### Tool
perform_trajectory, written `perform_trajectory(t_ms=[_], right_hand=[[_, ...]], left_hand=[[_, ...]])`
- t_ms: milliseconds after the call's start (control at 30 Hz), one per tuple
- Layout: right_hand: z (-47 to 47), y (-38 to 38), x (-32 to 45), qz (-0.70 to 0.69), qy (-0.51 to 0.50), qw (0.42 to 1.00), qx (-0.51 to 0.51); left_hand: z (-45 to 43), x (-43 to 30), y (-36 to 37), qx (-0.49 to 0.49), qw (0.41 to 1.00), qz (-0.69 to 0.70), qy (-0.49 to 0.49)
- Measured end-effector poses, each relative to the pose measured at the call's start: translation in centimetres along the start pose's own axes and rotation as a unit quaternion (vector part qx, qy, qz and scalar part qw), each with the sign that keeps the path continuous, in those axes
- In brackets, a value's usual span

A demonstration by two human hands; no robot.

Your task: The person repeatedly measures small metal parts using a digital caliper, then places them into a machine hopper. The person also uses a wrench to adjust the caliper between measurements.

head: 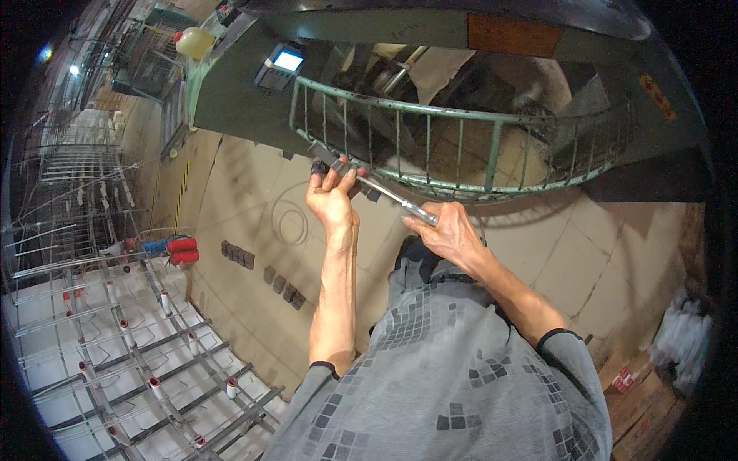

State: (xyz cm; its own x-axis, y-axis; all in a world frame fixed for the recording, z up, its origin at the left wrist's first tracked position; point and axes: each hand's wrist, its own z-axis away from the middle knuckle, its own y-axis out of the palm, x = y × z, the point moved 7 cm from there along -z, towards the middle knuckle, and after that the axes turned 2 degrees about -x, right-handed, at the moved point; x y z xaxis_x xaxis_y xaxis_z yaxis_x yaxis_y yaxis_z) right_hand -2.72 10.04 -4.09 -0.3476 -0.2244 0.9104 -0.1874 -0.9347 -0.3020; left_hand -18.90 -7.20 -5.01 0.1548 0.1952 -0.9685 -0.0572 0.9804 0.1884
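My left hand is raised palm-up and grips a small grey block, with a darker piece beside the fingers. In my right hand is a hand tool with a slim chrome shaft, perhaps a screwdriver or ratchet driver. The shaft slants up and left, and its tip reaches the block at my left fingers. Whether the tip sits in the block is hidden by those fingers. Both hands are just in front of a curved green metal guard rail.
Behind the rail is a green machine with a lit screen unit. Dark grey blocks and more blocks lie in a row on the tiled floor near a wire coil. A metal rod rack stands left; cardboard boxes lie right.
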Motion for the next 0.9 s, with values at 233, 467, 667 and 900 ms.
perform_trajectory(t_ms=[233,467,667,900], right_hand=[[0.1,0.1,0.5,0.042,-0.034,0.998,-0.021],[0.6,0.2,0.5,0.082,-0.068,0.994,-0.022],[0.1,-0.3,0.9,0.074,-0.069,0.994,-0.029],[-1.0,-0.9,2.6,0.056,-0.050,0.997,-0.035]], left_hand=[[-1.8,-0.8,-0.6,-0.003,0.996,0.076,-0.044],[-2.7,-0.1,-1.5,-0.018,0.993,0.108,-0.048],[-1.9,0.0,-1.2,0.012,0.998,0.035,-0.052],[-0.3,1.2,0.6,0.045,0.999,0.012,-0.027]])
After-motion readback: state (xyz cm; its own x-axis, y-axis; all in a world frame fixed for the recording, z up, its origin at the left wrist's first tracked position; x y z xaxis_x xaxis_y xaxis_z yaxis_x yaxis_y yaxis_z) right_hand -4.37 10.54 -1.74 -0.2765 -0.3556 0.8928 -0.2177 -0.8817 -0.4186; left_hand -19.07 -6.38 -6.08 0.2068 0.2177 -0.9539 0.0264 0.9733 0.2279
